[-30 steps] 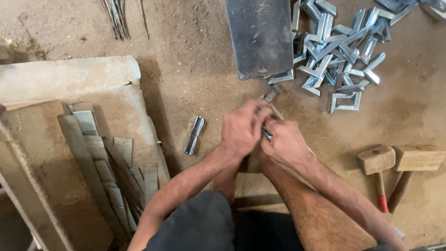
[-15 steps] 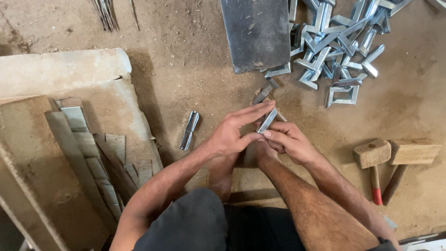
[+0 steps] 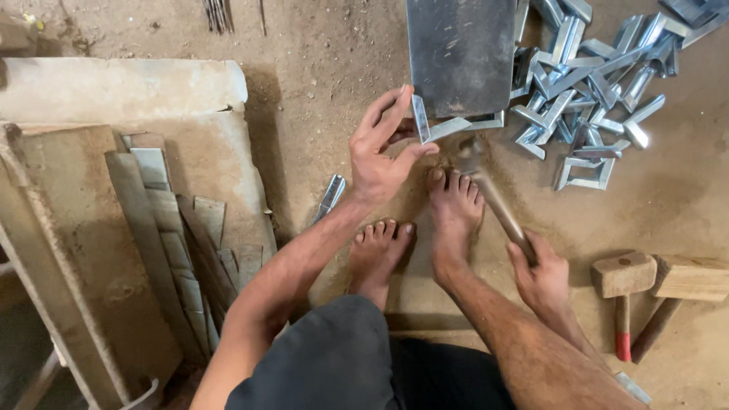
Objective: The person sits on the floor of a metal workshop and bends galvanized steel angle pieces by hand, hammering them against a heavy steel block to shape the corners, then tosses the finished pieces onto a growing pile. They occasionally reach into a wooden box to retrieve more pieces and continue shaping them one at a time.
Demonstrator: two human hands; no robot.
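Note:
My left hand (image 3: 383,148) holds a bent, U-shaped metal bracket (image 3: 448,126) by its near end, pinched between thumb and fingers beside a dark steel plate (image 3: 460,53) on the dirt floor. My right hand (image 3: 541,273) grips the wooden handle of a hammer (image 3: 493,199); its head is blurred, close to the bracket and just above my bare right foot (image 3: 453,212). My bare left foot (image 3: 378,254) rests next to it.
A heap of shiny bent brackets (image 3: 592,83) lies at the top right. Two wooden mallets (image 3: 630,285) rest at the right. A loose metal piece (image 3: 330,196) lies by my left wrist. Flat metal strips (image 3: 171,228) lean in a concrete trough on the left.
My hands have parted. The left carried the bracket up toward the steel plate; the right moved back and now grips a hammer handle. Both feet have come into view.

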